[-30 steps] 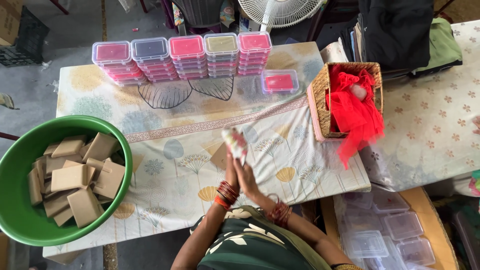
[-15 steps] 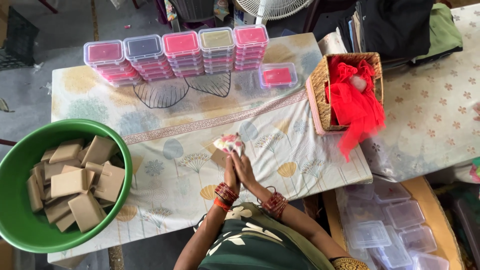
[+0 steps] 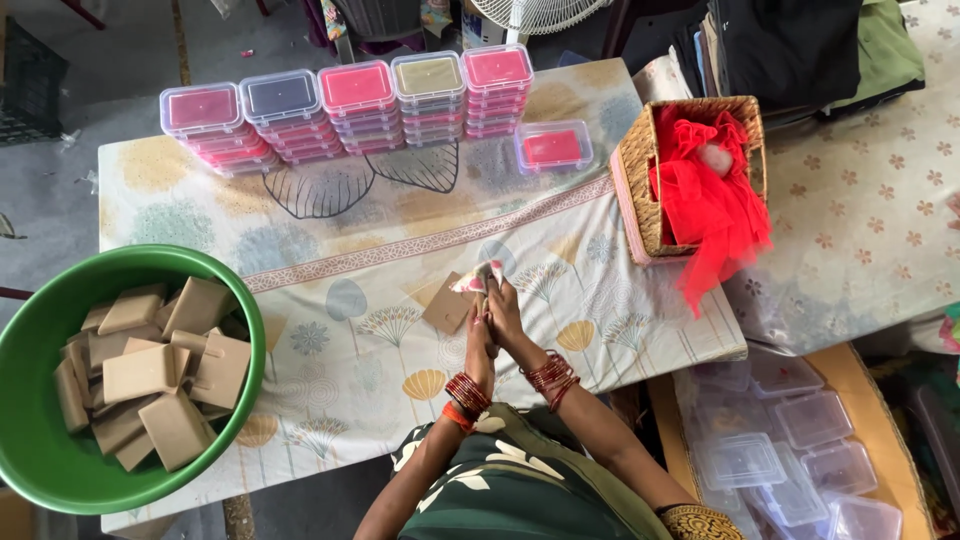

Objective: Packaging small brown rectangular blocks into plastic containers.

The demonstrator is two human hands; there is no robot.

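Head view: green tub [image 3: 30, 440] holds tan blocks [image 3: 145, 372]; both hands [image 3: 492, 322] closed on cloth bundle [image 3: 478, 277].

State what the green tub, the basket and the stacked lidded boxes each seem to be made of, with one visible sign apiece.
Green tub: probably plastic; smooth, evenly coloured wall with a slight sheen.
Basket: woven cane or wicker, by its plaited tan strands.
Stacked lidded boxes: clear, glossy plastic; the coloured contents show through the lids.
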